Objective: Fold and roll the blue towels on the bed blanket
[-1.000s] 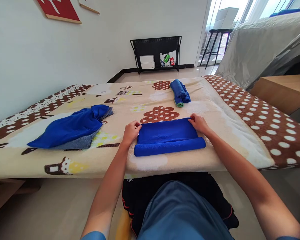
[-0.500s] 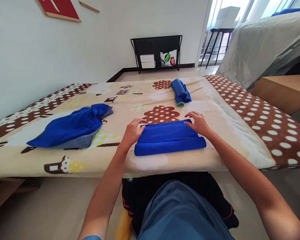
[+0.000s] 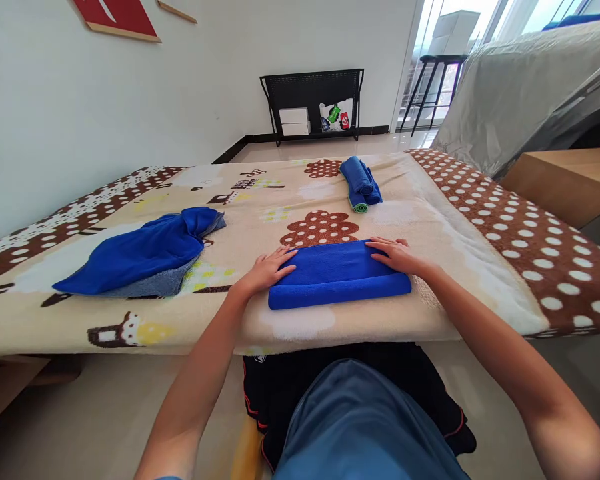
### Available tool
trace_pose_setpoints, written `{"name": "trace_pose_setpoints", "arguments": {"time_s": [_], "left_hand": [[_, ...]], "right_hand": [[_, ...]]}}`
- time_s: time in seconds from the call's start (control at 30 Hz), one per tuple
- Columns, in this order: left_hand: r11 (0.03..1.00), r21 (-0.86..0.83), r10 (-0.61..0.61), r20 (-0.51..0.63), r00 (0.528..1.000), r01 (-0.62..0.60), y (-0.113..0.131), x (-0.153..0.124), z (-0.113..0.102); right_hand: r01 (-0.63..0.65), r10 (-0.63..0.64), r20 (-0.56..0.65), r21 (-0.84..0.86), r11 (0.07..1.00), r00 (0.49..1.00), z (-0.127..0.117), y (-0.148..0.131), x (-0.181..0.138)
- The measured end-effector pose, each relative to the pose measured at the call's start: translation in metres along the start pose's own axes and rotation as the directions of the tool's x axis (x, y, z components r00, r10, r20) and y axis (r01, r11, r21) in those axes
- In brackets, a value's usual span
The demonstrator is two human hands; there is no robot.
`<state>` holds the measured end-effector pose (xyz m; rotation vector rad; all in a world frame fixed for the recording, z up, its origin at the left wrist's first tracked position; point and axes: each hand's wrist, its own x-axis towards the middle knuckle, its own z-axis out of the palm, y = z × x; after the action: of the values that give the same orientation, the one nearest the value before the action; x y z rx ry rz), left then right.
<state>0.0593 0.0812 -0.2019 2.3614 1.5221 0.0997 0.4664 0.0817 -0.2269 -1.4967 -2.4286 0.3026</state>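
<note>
A blue towel (image 3: 333, 273) lies on the bed in front of me, its near edge rolled into a thick fold and its far part flat. My left hand (image 3: 269, 270) rests at the towel's left edge, fingers stretched and laid on the cloth. On the far right corner lies my right hand (image 3: 394, 255), palm down with its fingers extended. Neither hand grips the cloth. Farther back are rolled blue towels (image 3: 361, 183), one with a green edge. To the left, a loose blue cloth (image 3: 140, 253) with a grey underside is spread in a crumpled heap.
The bed has a cream patterned blanket (image 3: 260, 320) with a brown polka-dot border (image 3: 570, 273). Beyond it, a black rack (image 3: 314, 90) stands by the wall. A wooden box (image 3: 570, 177) and a plastic-covered piece (image 3: 525, 93) are at the right, near a black stool (image 3: 433, 87).
Both hands have lowered and flattened onto the towel, their fingers now stretched out instead of curled at its far corners. The towels and loose cloth stay in place.
</note>
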Motion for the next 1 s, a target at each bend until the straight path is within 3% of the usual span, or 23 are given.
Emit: {"name": "trace_pose_setpoints", "arguments": {"time_s": [0.1,0.17,0.23,0.3,0.37,0.43,0.57,0.73,1.0], "left_hand": [[0.988,0.086,-0.109,-0.203,0.973,0.129,-0.012,-0.023,-0.007],[0.985,0.123,-0.065,-0.384,0.921,0.121,-0.003,-0.041,-0.009],[0.99,0.137,0.052,-0.479,0.876,0.017,0.019,-0.06,-0.009],[0.977,0.159,0.2,-0.454,0.868,-0.142,0.047,-0.078,-0.005],[0.937,0.204,0.341,-0.357,0.87,-0.283,0.072,-0.093,0.002],[0.91,0.25,0.396,-0.28,0.874,-0.332,0.089,-0.105,0.012],[0.931,0.28,0.318,-0.317,0.893,-0.233,0.094,-0.113,0.034],[0.952,0.264,0.256,-0.41,0.876,-0.155,0.087,-0.099,0.052],[0.944,0.326,0.118,-0.445,0.888,0.038,0.107,-0.059,0.037]], "right_hand": [[-0.084,0.079,-0.093,-0.048,0.995,0.993,-0.008,0.018,-0.02],[-0.116,0.104,-0.154,-0.072,0.991,0.983,-0.014,0.015,-0.034],[-0.086,0.069,-0.207,-0.074,0.994,0.976,-0.021,-0.001,-0.048],[0.018,-0.03,-0.216,-0.054,0.998,0.976,-0.028,-0.026,-0.064],[0.162,-0.166,-0.177,-0.04,0.986,0.97,-0.032,-0.052,-0.081],[0.273,-0.279,-0.135,-0.059,0.96,0.951,-0.031,-0.072,-0.095],[0.291,-0.317,-0.156,-0.165,0.942,0.936,-0.017,-0.083,-0.109],[0.214,-0.278,-0.176,-0.314,0.925,0.944,0.0,-0.08,-0.099],[0.017,-0.097,-0.19,-0.381,0.924,0.977,0.0,-0.106,-0.058]]}}
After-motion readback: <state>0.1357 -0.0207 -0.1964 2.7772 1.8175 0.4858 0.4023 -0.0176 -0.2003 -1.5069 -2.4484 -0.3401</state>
